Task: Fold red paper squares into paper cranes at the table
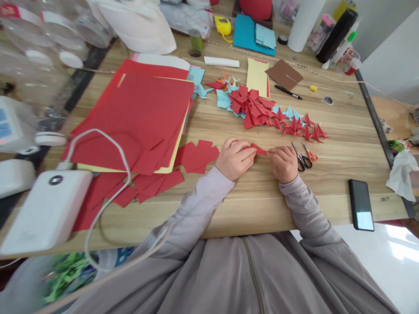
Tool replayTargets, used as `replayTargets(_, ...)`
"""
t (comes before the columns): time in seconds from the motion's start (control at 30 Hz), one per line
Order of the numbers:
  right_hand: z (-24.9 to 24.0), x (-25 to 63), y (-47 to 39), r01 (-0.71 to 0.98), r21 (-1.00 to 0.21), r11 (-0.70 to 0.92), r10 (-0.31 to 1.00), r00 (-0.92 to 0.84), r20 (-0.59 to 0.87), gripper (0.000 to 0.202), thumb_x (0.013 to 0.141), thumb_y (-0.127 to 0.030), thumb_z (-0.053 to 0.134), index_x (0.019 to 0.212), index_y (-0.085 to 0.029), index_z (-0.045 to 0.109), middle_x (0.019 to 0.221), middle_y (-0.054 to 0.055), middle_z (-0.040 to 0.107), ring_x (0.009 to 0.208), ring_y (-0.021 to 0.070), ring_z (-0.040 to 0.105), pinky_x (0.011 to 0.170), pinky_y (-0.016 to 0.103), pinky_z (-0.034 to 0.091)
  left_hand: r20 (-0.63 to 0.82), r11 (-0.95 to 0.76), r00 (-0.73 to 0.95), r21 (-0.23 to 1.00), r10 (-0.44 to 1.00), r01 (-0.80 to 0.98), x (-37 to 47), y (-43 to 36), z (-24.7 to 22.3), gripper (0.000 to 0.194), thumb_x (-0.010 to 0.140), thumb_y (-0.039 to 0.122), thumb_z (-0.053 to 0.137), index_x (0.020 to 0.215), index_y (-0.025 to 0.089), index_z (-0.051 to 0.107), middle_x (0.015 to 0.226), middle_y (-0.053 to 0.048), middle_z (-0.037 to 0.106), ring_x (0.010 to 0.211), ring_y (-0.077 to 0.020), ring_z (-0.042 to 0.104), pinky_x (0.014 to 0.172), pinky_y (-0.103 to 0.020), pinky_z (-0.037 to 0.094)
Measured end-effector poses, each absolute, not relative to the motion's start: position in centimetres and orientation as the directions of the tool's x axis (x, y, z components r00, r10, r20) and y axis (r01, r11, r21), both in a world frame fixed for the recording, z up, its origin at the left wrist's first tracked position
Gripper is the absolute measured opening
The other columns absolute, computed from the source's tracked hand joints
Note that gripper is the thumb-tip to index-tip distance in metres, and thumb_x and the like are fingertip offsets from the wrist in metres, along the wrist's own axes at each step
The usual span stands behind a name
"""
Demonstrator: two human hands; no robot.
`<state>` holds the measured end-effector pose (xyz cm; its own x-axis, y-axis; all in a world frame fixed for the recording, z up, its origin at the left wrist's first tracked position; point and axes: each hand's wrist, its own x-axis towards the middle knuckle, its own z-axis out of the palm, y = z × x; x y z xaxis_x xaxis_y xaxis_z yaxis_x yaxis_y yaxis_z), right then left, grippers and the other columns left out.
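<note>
Between my two hands is a small folded piece of red paper. My left hand has its fingers closed on the paper's left part and covers much of it. The fingertips of my right hand pinch its right end. Cut red paper pieces lie left of my left hand, beside a stack of large red sheets. Above my hands is a pile of folded red shapes, with pointed red pieces to its right.
Black scissors and orange scissors lie right of my right hand. A phone rests near the front right edge. A white power bank with a looping cable is at the left. Brown paper lies farther back.
</note>
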<state>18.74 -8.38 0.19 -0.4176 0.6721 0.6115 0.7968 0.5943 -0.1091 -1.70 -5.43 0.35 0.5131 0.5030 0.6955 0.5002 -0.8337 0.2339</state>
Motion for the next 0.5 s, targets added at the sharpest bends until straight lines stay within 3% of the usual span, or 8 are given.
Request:
replayTargets(0.3, 0.34, 18.76, -8.37, 0.817, -0.146, 0.558, 0.691, -0.361, 0.626, 0.013, 0.085, -0.017, 0.051, 0.082, -0.021, 0.063, 0.083, 0.003, 0.071, 0.083, 0.0167, 0.060, 0.076, 0.033, 0.040, 0.673, -0.804, 0.480, 0.313, 0.563, 0.505, -2.02, -5.41, 0.69, 0.012, 0.086, 0.021, 0.050, 0.088, 0.022, 0.062, 0.090, 0.000, 0.071, 0.087, -0.0157, 0.060, 0.085, -0.040, 0.034)
replayTargets(0.5, 0.37, 18.83, -8.33, 0.808, -0.147, 0.571, 0.659, -0.343, 0.669, 0.010, 0.084, -0.016, 0.054, 0.079, -0.020, 0.062, 0.080, 0.003, 0.070, 0.079, 0.0157, 0.061, 0.074, 0.031, 0.041, 0.661, -0.804, 0.507, 0.264, 0.553, 0.532, -2.37, -5.15, 0.63, 0.016, 0.085, 0.020, 0.050, 0.085, 0.022, 0.066, 0.091, -0.002, 0.071, 0.087, -0.0168, 0.061, 0.082, -0.039, 0.038)
